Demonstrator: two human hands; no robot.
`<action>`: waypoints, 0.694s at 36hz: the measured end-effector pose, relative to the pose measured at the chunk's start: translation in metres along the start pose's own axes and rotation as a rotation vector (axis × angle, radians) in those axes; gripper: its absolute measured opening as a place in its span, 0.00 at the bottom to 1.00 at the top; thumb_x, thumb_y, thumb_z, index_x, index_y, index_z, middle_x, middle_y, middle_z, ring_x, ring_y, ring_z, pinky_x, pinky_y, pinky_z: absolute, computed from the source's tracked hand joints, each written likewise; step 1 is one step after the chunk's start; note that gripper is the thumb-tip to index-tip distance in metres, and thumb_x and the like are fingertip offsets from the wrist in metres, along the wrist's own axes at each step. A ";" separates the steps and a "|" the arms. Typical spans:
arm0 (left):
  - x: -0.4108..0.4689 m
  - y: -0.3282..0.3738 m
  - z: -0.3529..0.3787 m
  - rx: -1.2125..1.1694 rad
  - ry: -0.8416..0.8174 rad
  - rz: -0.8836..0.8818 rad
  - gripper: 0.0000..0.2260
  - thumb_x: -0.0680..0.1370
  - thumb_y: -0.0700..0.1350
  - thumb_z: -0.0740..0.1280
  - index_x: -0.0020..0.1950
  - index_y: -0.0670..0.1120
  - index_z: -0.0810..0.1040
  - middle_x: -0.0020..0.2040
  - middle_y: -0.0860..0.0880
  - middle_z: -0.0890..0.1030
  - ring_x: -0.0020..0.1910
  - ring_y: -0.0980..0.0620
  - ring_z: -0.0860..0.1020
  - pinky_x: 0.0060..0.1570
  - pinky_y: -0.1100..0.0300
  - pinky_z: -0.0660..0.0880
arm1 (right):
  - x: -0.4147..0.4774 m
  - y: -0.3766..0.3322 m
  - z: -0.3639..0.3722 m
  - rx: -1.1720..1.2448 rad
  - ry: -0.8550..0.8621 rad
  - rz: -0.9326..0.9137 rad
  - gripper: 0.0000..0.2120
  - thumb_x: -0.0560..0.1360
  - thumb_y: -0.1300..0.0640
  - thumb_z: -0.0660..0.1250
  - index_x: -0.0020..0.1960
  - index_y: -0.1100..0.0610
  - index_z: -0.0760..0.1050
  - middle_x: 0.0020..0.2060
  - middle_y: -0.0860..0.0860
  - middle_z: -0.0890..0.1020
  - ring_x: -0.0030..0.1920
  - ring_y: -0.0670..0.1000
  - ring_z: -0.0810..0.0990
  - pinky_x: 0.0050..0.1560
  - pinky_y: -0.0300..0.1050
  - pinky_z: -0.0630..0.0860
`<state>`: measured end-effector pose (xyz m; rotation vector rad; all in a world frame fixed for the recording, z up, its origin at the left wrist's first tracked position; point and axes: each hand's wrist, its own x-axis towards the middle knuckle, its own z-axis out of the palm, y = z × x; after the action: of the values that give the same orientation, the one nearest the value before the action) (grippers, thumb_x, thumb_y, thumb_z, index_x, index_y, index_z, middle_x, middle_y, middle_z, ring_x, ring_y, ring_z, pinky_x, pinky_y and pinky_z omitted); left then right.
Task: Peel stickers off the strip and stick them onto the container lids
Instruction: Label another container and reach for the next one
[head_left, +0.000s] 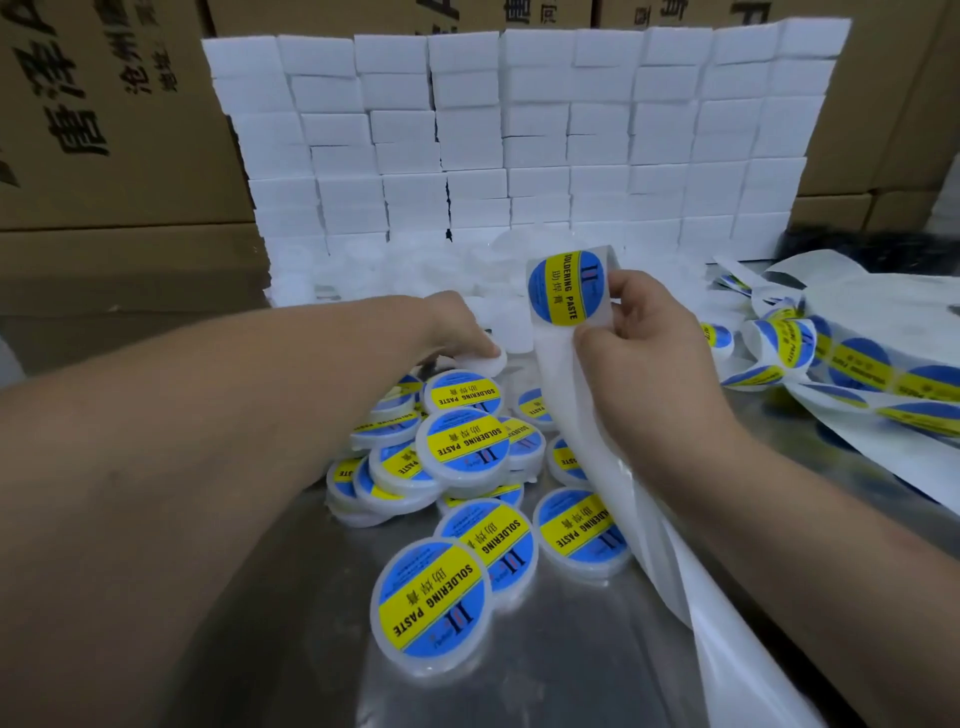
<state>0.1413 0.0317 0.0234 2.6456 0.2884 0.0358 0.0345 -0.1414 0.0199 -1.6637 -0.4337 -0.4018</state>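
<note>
Your right hand (644, 348) is up in the middle of the shot. Its thumb and fingers pinch the glossy white backing strip (649, 519) right at the edge of a round blue sticker with a yellow "SOLDERING PASTE" band (568, 287). That sticker sits at the top bend of the strip, facing you, and as far as I can tell it's not peeled off the backing yet. The rest of the strip drops from your hand, runs down past your wrist and goes off the bottom edge.

Your left hand (457, 327) is reached out a bit further back, with the fingers curled down over a plain white round plastic lid (491, 359). That lid lies at the far edge of the heap of white round lids already wearing stickers (462, 441).

The heap sits between your two forearms on the shiny metal tabletop (571, 675), with lids overlapping and tilted every which way. The big nearest labelled lid (431, 603) lies close to the front.

Behind your hands there's a jumble of bare translucent white containers (467, 275), too washed out to pick apart. Right behind those is a wall of stacked white rectangular boxes (519, 130), with brown cardboard cartons printed in black characters (104, 104) around it.

Off to your right, a loose tangle of sticker strip with more blue-and-yellow stickers (857, 364) lies on the table.
</note>
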 end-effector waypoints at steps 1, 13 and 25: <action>-0.001 0.001 0.000 -0.079 0.022 -0.008 0.19 0.72 0.47 0.72 0.57 0.39 0.73 0.49 0.43 0.75 0.45 0.46 0.74 0.44 0.54 0.73 | 0.000 0.000 0.000 -0.002 0.005 -0.003 0.18 0.72 0.67 0.57 0.49 0.47 0.75 0.35 0.42 0.80 0.30 0.38 0.73 0.30 0.27 0.67; -0.094 0.023 -0.054 -0.889 0.524 0.127 0.10 0.74 0.34 0.56 0.37 0.47 0.67 0.38 0.51 0.73 0.34 0.50 0.77 0.40 0.59 0.75 | -0.003 -0.004 0.000 0.055 -0.028 -0.062 0.18 0.73 0.66 0.59 0.45 0.44 0.78 0.33 0.37 0.80 0.31 0.38 0.73 0.32 0.27 0.68; -0.171 0.009 -0.004 -0.235 0.689 0.525 0.11 0.74 0.45 0.67 0.55 0.53 0.79 0.50 0.55 0.74 0.51 0.60 0.70 0.46 0.68 0.66 | -0.006 -0.005 0.004 0.124 -0.151 -0.129 0.10 0.73 0.64 0.66 0.45 0.51 0.80 0.38 0.43 0.83 0.39 0.39 0.80 0.41 0.32 0.74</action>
<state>-0.0238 -0.0103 0.0355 2.3142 -0.1939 1.0840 0.0267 -0.1375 0.0209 -1.5557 -0.6680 -0.3385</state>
